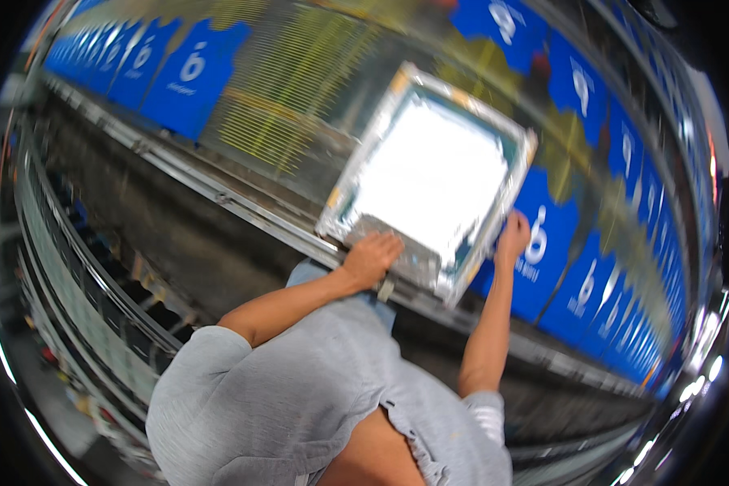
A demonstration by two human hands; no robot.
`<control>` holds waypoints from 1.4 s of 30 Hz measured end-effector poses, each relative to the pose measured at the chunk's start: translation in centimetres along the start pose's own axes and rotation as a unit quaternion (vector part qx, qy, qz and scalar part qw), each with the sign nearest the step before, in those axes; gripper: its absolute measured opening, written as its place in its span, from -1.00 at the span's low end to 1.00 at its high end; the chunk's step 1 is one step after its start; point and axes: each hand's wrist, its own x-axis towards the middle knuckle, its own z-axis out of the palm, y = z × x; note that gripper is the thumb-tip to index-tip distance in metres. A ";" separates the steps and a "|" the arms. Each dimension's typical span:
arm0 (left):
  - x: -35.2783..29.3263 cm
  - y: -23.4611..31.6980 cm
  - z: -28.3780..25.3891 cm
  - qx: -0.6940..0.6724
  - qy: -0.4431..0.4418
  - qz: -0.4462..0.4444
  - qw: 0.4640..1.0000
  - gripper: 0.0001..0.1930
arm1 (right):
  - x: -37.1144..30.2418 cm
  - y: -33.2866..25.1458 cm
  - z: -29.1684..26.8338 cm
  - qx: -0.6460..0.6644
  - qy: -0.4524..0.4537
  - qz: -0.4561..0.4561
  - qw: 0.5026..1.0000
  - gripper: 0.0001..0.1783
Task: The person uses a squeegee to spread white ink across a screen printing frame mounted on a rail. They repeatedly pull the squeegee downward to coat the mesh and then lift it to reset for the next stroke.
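Rectangular frame [474, 104] is what we have before us, slightly above and right of the picture's centre, with its long sides leaning toward 1 o'clock and its near edge overlapping the table's metal rail [243, 206]. From that centre, out at 9 o'clock, we see dark shelving [97, 275] curving along the rim of the view, its contents too blurred to name. At 10 o'clock, a row of blue panels [198, 77] with white markings lies on the long table, and yellow striped patches [300, 89] fill the stretch between them and the frame.

Our left hand [373, 257] is at the frame's 7 o'clock, fingers bent and touching its near side; we cannot tell whether they grip or only press. Like a shallow tray, the frame encloses a glaring white area [429, 174], edged in dark teal, with a grey band [417, 263] along its near end. Whether that white is a surface or just reflected light, we cannot tell. Our right hand [514, 235] is at the frame's 4 o'clock, fingers curled inward beside the long rim; blur hides whether it grips. Past it, from 2 to 4 o'clock, more blue panels [535, 271] run off, yellow patches between their rows.
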 end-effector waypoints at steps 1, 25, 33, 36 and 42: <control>0.2 -0.5 -0.7 -0.009 -0.008 0.004 1.000 -0.51 | -0.2 -1.4 0.3 0.030 -0.014 0.055 0.998 -0.69; -10.3 -40.6 -27.9 0.023 -0.096 -0.055 0.994 -0.85 | -15.3 -24.0 39.5 0.060 0.043 -0.029 0.997 -0.74; -17.0 -53.7 -39.8 0.069 -0.158 -0.111 0.979 -0.67 | -26.0 -29.1 59.3 0.167 -0.002 0.118 0.979 -0.75; -15.3 -54.5 -40.5 0.105 -0.152 -0.044 0.982 -0.66 | -26.4 -29.6 58.9 0.153 -0.027 0.118 0.981 -0.74; -8.2 -58.8 -42.3 0.141 -0.141 0.164 0.966 -0.75 | -26.4 -29.9 60.0 0.096 0.001 0.094 0.991 -0.72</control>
